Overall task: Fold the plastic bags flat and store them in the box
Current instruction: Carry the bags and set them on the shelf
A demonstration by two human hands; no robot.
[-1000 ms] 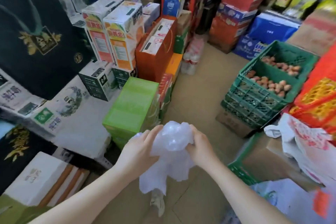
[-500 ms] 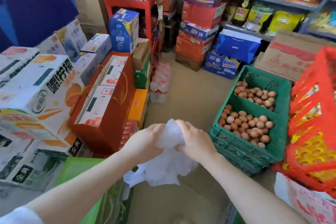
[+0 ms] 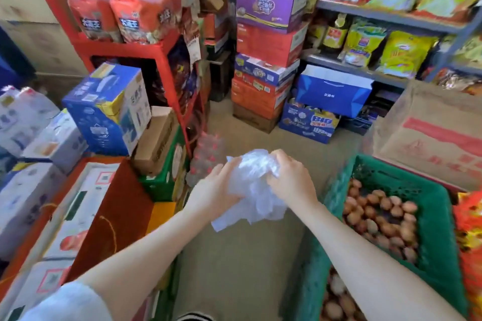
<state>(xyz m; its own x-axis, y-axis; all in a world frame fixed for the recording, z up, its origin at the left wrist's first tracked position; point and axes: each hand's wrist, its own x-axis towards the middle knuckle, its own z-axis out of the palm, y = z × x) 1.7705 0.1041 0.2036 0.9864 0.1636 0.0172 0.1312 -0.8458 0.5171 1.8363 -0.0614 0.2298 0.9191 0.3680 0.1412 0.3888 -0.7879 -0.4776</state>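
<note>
A crumpled clear plastic bag is bunched up between both hands at chest height over the floor aisle. My left hand grips its left side with curled fingers. My right hand grips the right and top part, fingers curled over the bunch. A loose tail of the bag hangs down below the hands. A storage box for the bags cannot be made out among the cartons.
A green crate of eggs stands at the right, with an orange crate beyond it. Stacked cartons and a red rack fill the left. Shelves of snack bags and a brown carton lie ahead right. Bare floor runs down the middle.
The view has swung up and to the right, from the cartons on the left toward the shelves and egg crate. Both hands keep hold of the bag and have bunched it tighter.
</note>
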